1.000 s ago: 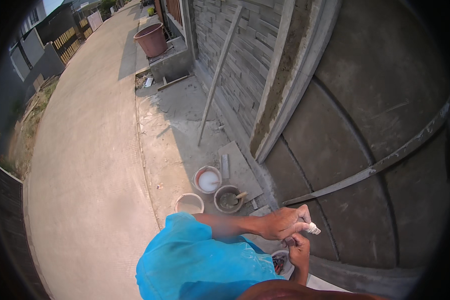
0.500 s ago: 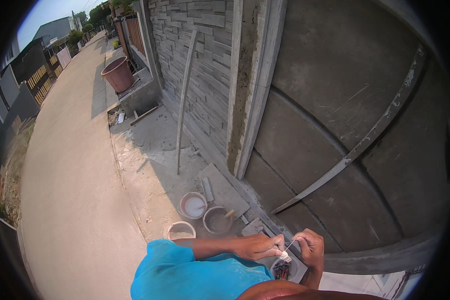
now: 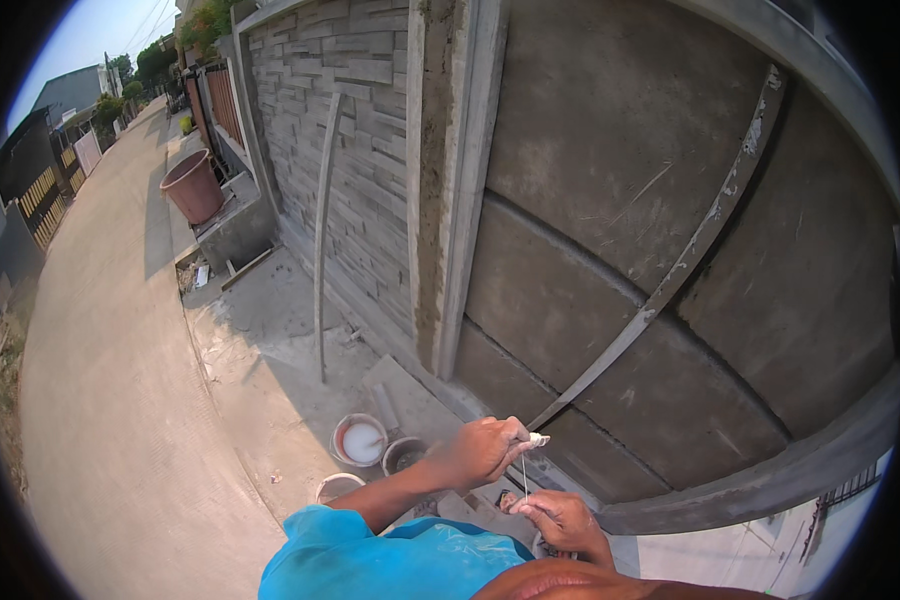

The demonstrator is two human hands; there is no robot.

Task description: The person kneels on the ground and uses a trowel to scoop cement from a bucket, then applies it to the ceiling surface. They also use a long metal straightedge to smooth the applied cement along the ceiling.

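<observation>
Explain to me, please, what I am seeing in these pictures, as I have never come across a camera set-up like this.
Gladly. There is no machine here: a person in a blue shirt works with bare hands. Every picture comes from one wide camera worn on that person's head, looking down; its fisheye lens bends straight edges near the rim.

The left hand has its grip closed on a small white bundle. A thin string runs between the hands, its lower end apparently pinched by the right hand.

On the ground stand a bucket of white liquid and other containers. To the right rises a dark grey wall with a long narrow strip slanting across it.
</observation>
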